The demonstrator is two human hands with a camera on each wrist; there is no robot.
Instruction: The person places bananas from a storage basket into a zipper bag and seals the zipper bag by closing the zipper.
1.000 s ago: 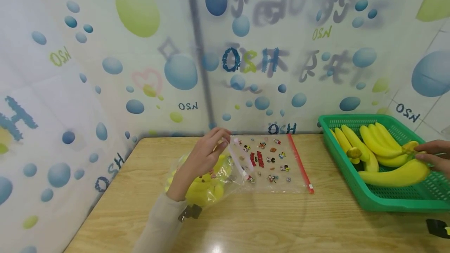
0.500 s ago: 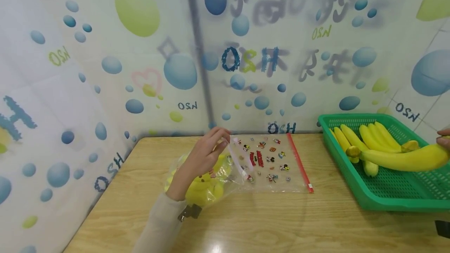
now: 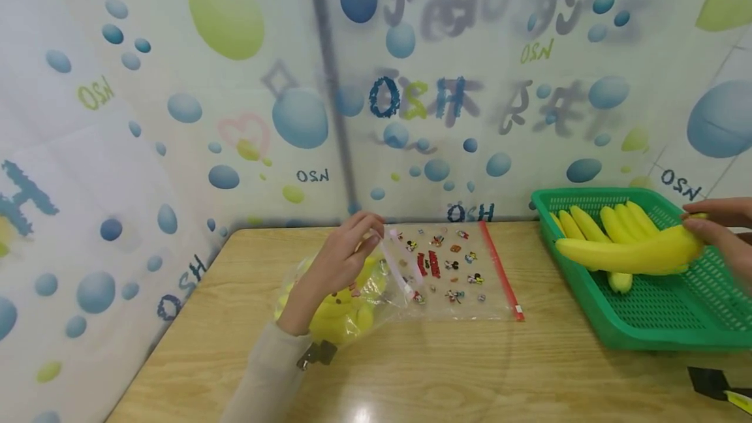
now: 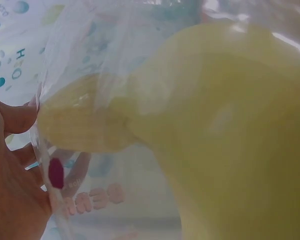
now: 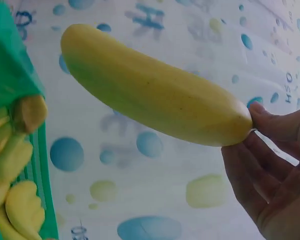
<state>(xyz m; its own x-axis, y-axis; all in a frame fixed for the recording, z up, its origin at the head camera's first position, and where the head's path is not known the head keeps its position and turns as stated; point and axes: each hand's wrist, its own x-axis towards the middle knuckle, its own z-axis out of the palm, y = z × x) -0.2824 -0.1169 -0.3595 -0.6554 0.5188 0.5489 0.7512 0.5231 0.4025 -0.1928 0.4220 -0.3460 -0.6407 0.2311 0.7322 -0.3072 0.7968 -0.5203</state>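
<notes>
In the head view, my left hand [image 3: 335,266] pinches the edge of a clear plastic zip bag [image 3: 384,296] with yellow things inside. The left wrist view shows thumb and fingers at the film of the bag [image 4: 102,172], with a large yellow shape [image 4: 225,130] behind it. Over the green basket, my right hand [image 3: 725,230] pinches one end of a single yellow banana [image 3: 628,256], which lies nearly level. The right wrist view has this banana [image 5: 155,90] held by the thumb and fingers of my right hand [image 5: 275,165], greenish along one side.
The green plastic basket [image 3: 613,338] at the right holds several more bananas [image 3: 637,220]. A flat clear bag with cartoon prints [image 3: 452,273] and a red zip strip [image 3: 502,271] lies mid-table. A patterned curtain [image 3: 470,116] stands behind the wooden table [image 3: 435,371].
My right hand has lifted the banana from low in the basket, swung right, then come back left, with the banana now above the others. My left hand stays at the bag.
</notes>
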